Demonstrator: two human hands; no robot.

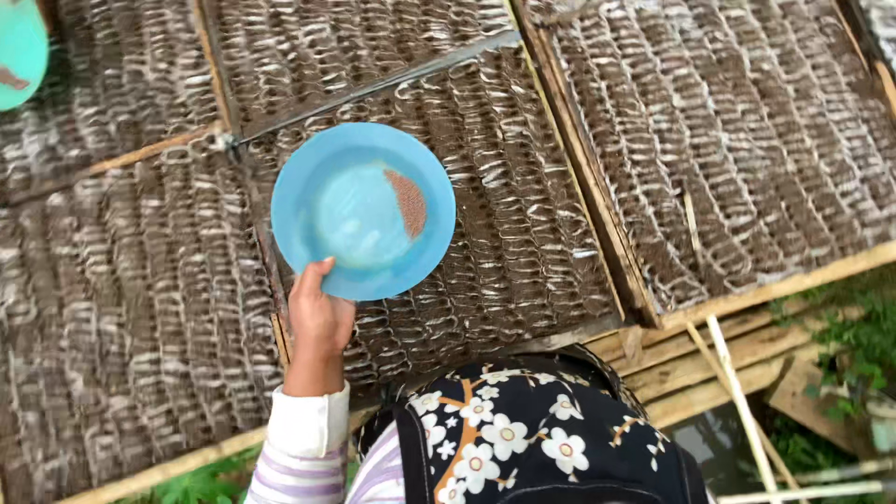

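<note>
My left hand (pixel 317 322) grips the near rim of a round blue plate (pixel 345 210), thumb on top and fingers under it. The plate hangs level over the seedling trays. A small heap of fine brown seeds (pixel 409 202) lies on the right side of its well. My sleeve is white with lilac stripes (pixel 303 443). My right hand is out of sight. A black cloth with white flowers (pixel 523 439) fills the bottom centre.
Wooden-framed trays (pixel 588 177) packed with rows of small soil-filled cells cover most of the view. Part of a teal plate (pixel 19 47) shows at the top left corner. Bamboo slats and sticks (pixel 737 392) and grass lie at the lower right.
</note>
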